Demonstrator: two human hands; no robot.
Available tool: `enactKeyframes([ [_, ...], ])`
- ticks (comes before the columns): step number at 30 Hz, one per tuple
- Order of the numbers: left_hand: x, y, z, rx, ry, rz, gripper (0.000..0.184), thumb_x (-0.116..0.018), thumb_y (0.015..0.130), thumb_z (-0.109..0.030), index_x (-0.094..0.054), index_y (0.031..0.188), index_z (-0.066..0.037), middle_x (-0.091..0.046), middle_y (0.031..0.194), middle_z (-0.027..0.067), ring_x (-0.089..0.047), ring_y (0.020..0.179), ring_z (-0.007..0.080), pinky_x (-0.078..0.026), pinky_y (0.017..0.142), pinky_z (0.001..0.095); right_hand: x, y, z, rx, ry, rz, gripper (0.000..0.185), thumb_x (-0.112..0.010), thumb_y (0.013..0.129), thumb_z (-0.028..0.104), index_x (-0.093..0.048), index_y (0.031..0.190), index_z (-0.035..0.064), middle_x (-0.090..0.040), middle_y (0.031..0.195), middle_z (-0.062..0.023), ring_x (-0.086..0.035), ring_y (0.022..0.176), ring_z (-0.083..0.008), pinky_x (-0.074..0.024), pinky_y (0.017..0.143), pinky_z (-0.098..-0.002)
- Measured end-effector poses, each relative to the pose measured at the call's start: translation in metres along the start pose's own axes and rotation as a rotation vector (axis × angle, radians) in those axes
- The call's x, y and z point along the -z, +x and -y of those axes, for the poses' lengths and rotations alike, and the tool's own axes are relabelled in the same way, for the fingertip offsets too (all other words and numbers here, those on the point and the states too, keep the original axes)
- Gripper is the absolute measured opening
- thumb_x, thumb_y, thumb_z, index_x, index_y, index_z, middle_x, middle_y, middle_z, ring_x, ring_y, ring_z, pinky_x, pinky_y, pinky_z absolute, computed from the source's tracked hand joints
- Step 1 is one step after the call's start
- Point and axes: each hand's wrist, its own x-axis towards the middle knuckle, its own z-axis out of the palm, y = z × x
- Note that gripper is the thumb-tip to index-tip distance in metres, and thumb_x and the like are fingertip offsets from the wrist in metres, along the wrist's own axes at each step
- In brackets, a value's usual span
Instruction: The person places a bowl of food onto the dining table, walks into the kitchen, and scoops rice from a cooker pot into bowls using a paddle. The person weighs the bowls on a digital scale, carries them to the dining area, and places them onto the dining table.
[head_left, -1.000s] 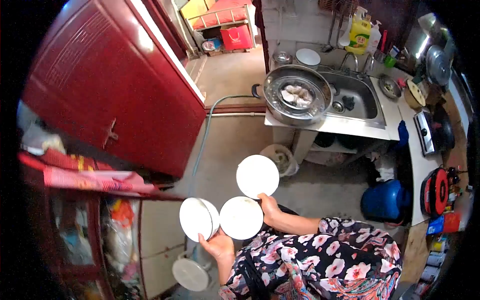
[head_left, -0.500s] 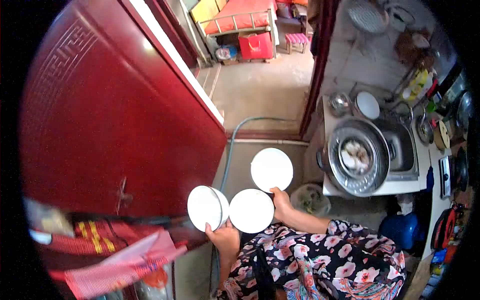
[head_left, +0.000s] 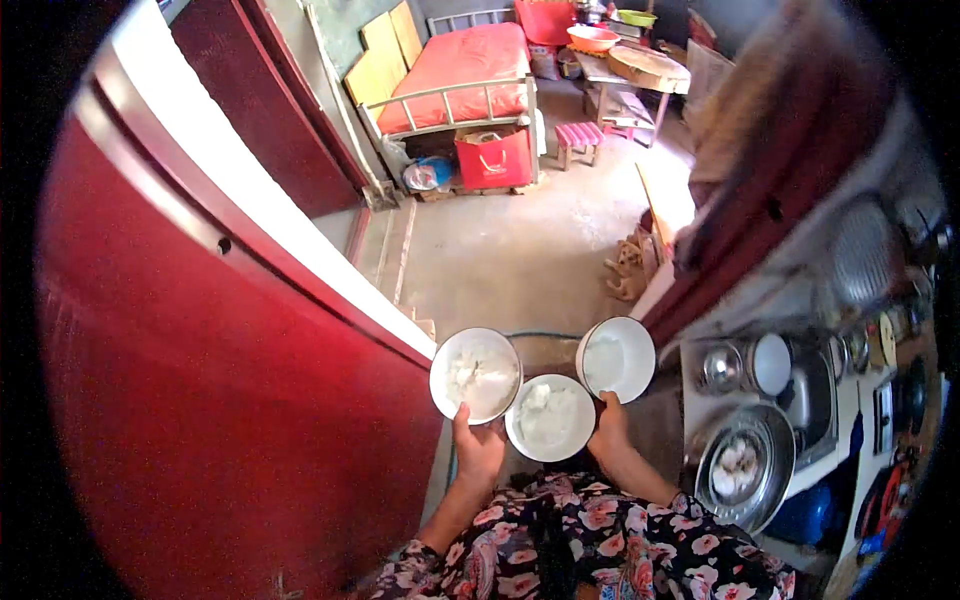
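Observation:
Three white bowls sit close together in front of my body. My left hand (head_left: 480, 452) grips the left bowl (head_left: 482, 340), its thumb over the near rim. White, lumpy food like cooked rice (head_left: 472, 380) lies inside that one. With its thumb at the rim, my right hand (head_left: 614, 442) holds the right bowl (head_left: 636, 355), which has pale contents at its left side. Between the hands is the middle bowl (head_left: 574, 412), also with white food in it; the fingers supporting it from below are hidden.
A red door (head_left: 250, 420) stands at the left, and a dark red door frame (head_left: 745, 245) at the right. Through the doorway are a dog (head_left: 627, 265), a striped stool (head_left: 578, 138) and a bed (head_left: 460, 70). A metal basin (head_left: 780, 470) sits by the sink (head_left: 815, 400).
My view has swung up and forward toward the doorway, showing more of the room. The bowls now tip so that their contents show. Both hands still hold them.

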Motion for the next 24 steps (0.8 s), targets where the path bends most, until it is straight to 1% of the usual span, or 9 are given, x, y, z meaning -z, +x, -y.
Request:
enactKeyframes([
  [2,-0.022,0.035,-0.009,0.022,0.016,-0.013,0.049,-0.047,0.075,-0.032,-0.034,0.115,-0.007,-0.043,0.112,0.0086,-0.043,0.098,0.0227,-0.033,0.085,0.0351,-0.031,0.031,0.011,0.008,0.010,0.045,0.034,-0.042,0.071,0.023,-0.045,0.096,0.0001,-0.054,0.086,-0.0099,-0.053,0.080,-0.0232,-0.0449,0.068,-0.0352],
  [4,-0.044,0.068,-0.020,0.077,-0.041,-0.009,0.055,-0.049,0.072,-0.035,-0.032,0.116,-0.006,-0.041,0.113,0.0095,-0.040,0.101,0.0253,-0.030,0.089,0.0375,-0.064,0.055,0.024,0.023,0.038,0.013,0.032,-0.041,0.071,0.021,-0.046,0.093,-0.0008,-0.054,0.083,-0.0097,-0.053,0.077,-0.0229,-0.0449,0.066,-0.0341],
  [6,-0.061,0.090,-0.025,0.044,0.031,0.050,0.055,-0.049,0.072,-0.035,-0.032,0.116,-0.006,-0.040,0.114,0.0089,-0.041,0.100,0.0246,-0.029,0.089,0.0368,-0.082,0.069,0.036,0.092,0.014,0.113,0.030,-0.040,0.071,0.019,-0.046,0.093,-0.0015,-0.054,0.082,-0.0100,-0.054,0.076,-0.0223,-0.0449,0.067,-0.0345],
  [12,-0.120,0.183,-0.059,0.077,0.029,0.063,0.052,-0.047,0.075,-0.034,-0.033,0.116,-0.007,-0.041,0.114,0.0078,-0.040,0.101,0.0224,-0.030,0.089,0.0345,-0.161,0.129,0.056,0.083,0.011,0.040,0.029,-0.041,0.071,0.016,-0.045,0.094,-0.0008,-0.053,0.085,-0.0094,-0.053,0.076,-0.0232,-0.0450,0.066,-0.0357],
  [15,-0.131,0.254,-0.073,0.068,0.066,0.052,0.052,-0.052,0.073,-0.035,-0.035,0.113,-0.007,-0.043,0.110,0.0062,-0.042,0.098,0.0191,-0.032,0.085,0.0325,-0.215,0.167,0.067,0.148,-0.017,-0.110,0.027,-0.043,0.071,0.017,-0.045,0.092,-0.0010,-0.052,0.081,-0.0083,-0.053,0.074,-0.0227,-0.0460,0.062,-0.0340],
  [18,-0.137,0.339,-0.093,0.102,0.006,0.089,0.053,-0.054,0.071,-0.035,-0.036,0.113,-0.007,-0.045,0.108,0.0062,-0.044,0.094,0.0181,-0.034,0.083,0.0315,-0.275,0.223,0.067,0.229,-0.026,-0.119,0.027,-0.042,0.072,0.017,-0.048,0.093,-0.0001,-0.055,0.083,-0.0093,-0.055,0.074,-0.0235,-0.0457,0.068,-0.0357],
  [20,-0.157,0.389,-0.115,0.139,-0.038,0.088,0.053,-0.054,0.072,-0.033,-0.035,0.114,-0.007,-0.045,0.107,0.0063,-0.044,0.095,0.0185,-0.033,0.084,0.0316,-0.320,0.261,0.069,0.227,0.054,-0.052,0.022,-0.042,0.072,0.016,-0.048,0.085,-0.0003,-0.053,0.078,-0.0094,-0.054,0.070,-0.0223,-0.0463,0.061,-0.0337],
  [22,-0.165,0.442,-0.135,0.077,-0.036,0.113,0.054,-0.052,0.073,-0.033,-0.033,0.115,-0.006,-0.045,0.108,0.0080,-0.044,0.096,0.0199,-0.033,0.085,0.0326,-0.375,0.288,0.067,0.277,0.056,0.007,0.022,-0.042,0.073,0.018,-0.048,0.085,0.0001,-0.052,0.081,-0.0096,-0.054,0.073,-0.0223,-0.0465,0.063,-0.0340],
  [24,-0.191,0.469,-0.181,0.162,-0.025,-0.089,0.054,-0.050,0.074,-0.033,-0.032,0.116,-0.004,-0.043,0.111,0.0096,-0.043,0.099,0.0217,-0.031,0.087,0.0343,-0.430,0.321,0.064,0.206,-0.056,0.003,0.025,-0.042,0.073,0.018,-0.047,0.089,-0.0001,-0.052,0.083,-0.0098,-0.054,0.074,-0.0222,-0.0465,0.064,-0.0340],
])
